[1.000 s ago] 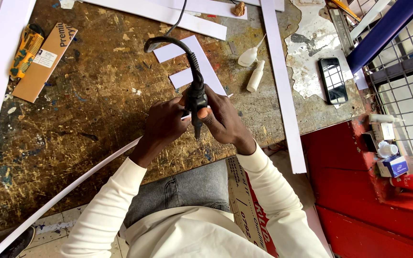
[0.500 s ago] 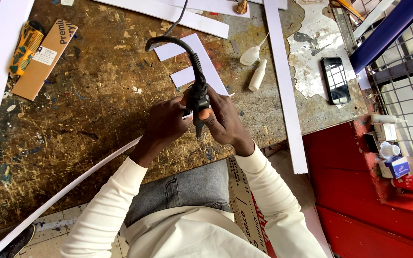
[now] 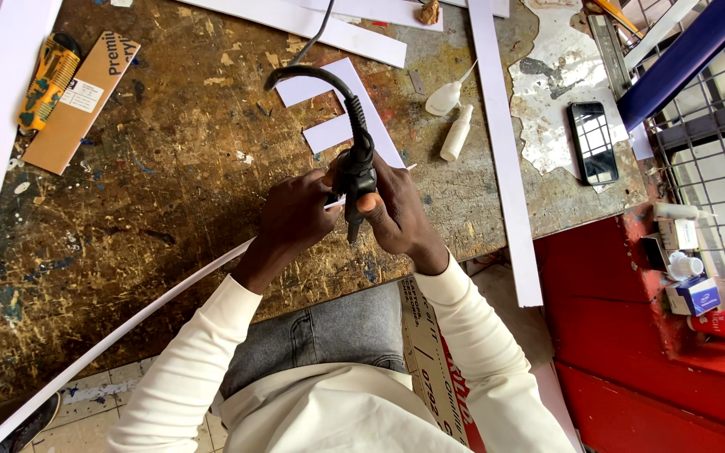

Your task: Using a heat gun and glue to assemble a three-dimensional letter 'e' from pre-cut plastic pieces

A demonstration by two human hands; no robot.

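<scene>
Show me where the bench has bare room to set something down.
Free: the bench between the cardboard and the left hand. Crowded: the far right, where white strips, glue bottles and a phone lie.

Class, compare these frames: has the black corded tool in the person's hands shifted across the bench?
No. The black corded tool sits in the same place beside the white bottle, gripped by both hands as before.
</scene>
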